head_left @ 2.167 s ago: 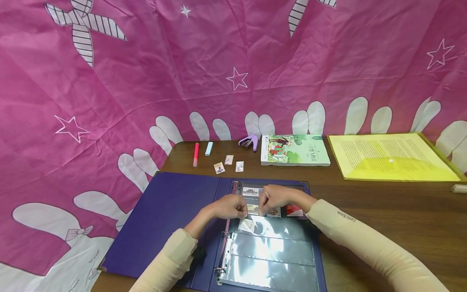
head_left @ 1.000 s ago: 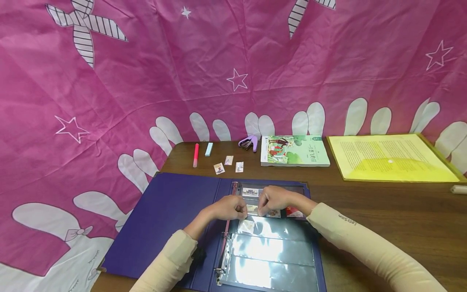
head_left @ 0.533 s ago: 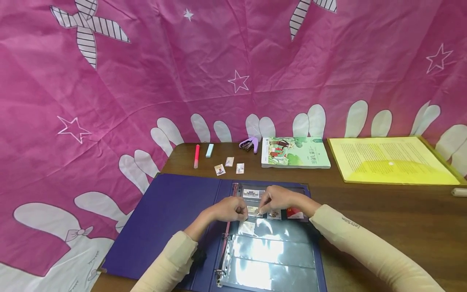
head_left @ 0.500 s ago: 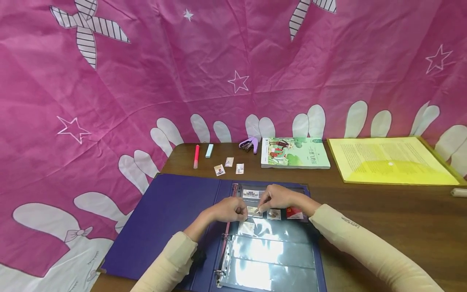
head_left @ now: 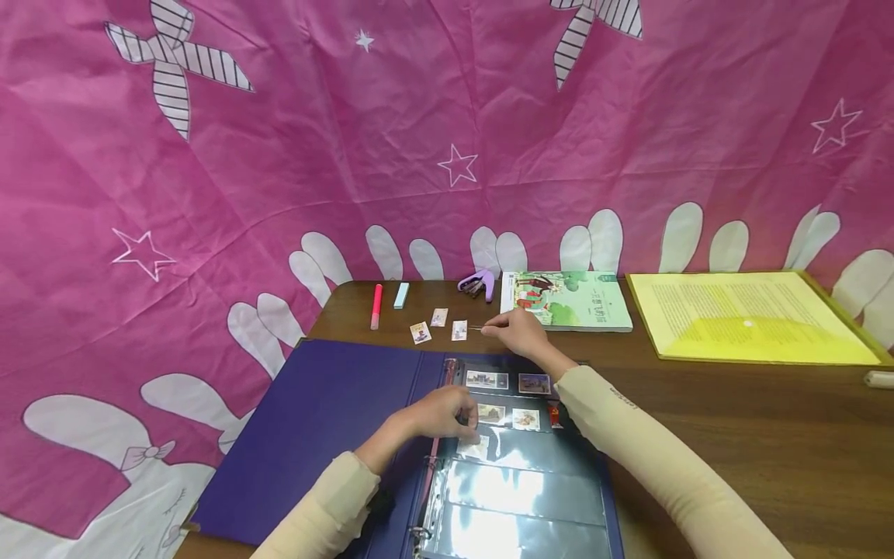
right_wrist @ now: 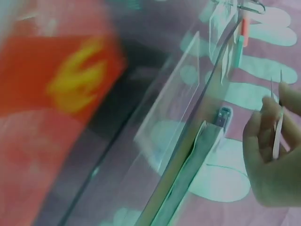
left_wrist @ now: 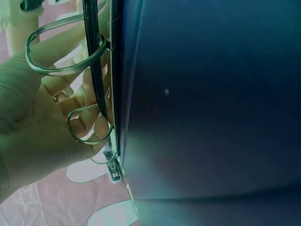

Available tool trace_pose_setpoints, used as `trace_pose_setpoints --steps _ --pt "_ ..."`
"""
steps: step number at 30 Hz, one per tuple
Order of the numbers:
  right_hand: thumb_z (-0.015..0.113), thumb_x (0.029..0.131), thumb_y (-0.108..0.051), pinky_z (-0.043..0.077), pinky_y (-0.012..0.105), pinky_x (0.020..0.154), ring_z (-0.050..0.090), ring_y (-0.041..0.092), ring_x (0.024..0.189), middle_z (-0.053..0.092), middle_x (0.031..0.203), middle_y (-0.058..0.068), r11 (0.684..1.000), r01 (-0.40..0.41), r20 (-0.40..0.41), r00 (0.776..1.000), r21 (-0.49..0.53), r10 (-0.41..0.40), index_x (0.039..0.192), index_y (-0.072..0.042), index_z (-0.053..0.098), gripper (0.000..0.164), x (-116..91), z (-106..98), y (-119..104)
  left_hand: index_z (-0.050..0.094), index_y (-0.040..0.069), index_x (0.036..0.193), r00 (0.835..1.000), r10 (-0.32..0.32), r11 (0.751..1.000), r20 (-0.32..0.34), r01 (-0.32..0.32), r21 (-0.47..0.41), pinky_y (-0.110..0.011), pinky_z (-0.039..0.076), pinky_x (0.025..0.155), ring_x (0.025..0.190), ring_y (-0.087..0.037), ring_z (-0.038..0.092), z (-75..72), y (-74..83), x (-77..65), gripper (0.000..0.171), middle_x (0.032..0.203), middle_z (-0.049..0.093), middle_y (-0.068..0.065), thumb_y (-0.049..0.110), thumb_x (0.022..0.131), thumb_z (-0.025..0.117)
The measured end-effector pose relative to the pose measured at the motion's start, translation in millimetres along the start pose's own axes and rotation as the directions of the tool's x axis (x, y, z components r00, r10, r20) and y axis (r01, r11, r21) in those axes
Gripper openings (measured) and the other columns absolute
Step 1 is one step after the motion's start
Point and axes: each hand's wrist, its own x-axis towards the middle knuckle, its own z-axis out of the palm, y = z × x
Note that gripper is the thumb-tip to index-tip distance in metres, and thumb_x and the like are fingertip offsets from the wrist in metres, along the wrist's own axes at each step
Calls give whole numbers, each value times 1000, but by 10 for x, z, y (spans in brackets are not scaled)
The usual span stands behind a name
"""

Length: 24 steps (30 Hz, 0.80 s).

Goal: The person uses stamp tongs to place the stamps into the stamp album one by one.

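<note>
My right grip [head_left: 520, 332] clamped on tweezers [right_wrist: 278, 136], tips just beside rightmost stamp [head_left: 459, 331] of 3 loose on counter [head_left: 733, 435]. Left grip [head_left: 441, 413] over album [head_left: 321, 423]; can't tell if pinching. Best approach: tips low, flat, squeezing edge lightly, avoiding creases.

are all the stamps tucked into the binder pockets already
No, three stamps lie loose on the wooden table, just beyond the open binder.

Three loose stamps [head_left: 459, 331], one binder [head_left: 335, 435]
</note>
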Motion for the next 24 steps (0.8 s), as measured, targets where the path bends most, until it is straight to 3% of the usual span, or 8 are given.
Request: trace_pose_setpoints --steps 4,11,17,24 --pt "66 85 -32 47 27 60 68 18 65 74 83 9 998 -67 -89 994 -21 65 98 -11 74 26 139 94 -40 62 14 73 1000 -11 1000 -15 11 10 -18 37 70 77 -8 45 22 -14 1 17 82 55 1 23 75 76" --pt "67 83 -34 50 35 72 68 21 83 74 88 5 986 -157 -144 979 -61 147 93 -14 75 24 300 276 -4 62 14 73 1000 2 1000 -25 -1 12 -17 38 72 78 -5 44 49 -31 6 18 83 55 3 25 75 76" --pt "68 81 -34 45 28 60 68 20 76 73 75 5 968 -244 -180 956 -51 231 90 -16 76 22 413 379 35 62 17 72 999 -28 999 -38 29 33 -18 36 71 77 -3 43 52 -17 8 19 82 53 5 28 74 77" --pt "68 81 -35 50 36 66 67 25 91 73 98 5 954 -275 -200 948 -115 249 89 -17 76 21 482 440 35 62 18 70 998 -30 996 -49 34 80 -20 34 71 75 -1 41 45 -4 10 21 79 51 8 32 72 77"
